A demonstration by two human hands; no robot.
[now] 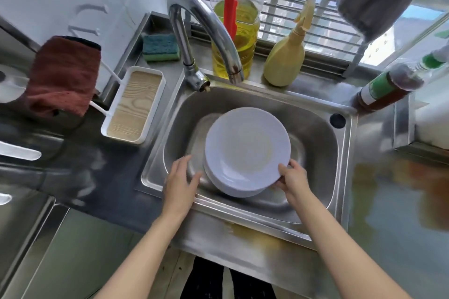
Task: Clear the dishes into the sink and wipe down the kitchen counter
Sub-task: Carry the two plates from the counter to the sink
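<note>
At the far left a dark red cloth [63, 75] hung draped over a white rack, and just right of it a white tray with a wood-grain insert [134, 104] sat on the steel counter [393, 204] beside the sink's left rim. Behind the tray, in the far corner, lay a blue-and-green sponge [160, 47]. The left hand [181, 181] reached into the sink [315, 128] with fingers spread and palm down, gripping nothing — its fingertips lay just beside the left edge of the stacked white plates [245, 150], and whether they touched it could not be told. The plates stood in the middle of the basin, the top one shifted a little toward the far side over the ones beneath. The chrome faucet [206, 31] arched over the far rim, its spout ending above the basin just short of the plates. Behind it along the window ledge stood a large bottle of yellow liquid [237, 39] and, to its right, a yellow spray bottle [286, 56]. The right hand [292, 178] pinched the near-right rim of the top plate, thumb on top and fingers under the edge. At the sink's far-right corner stood a dark bottle with a green label [386, 86], and the counter's right stretch showed yellowish smears — blurred.
</note>
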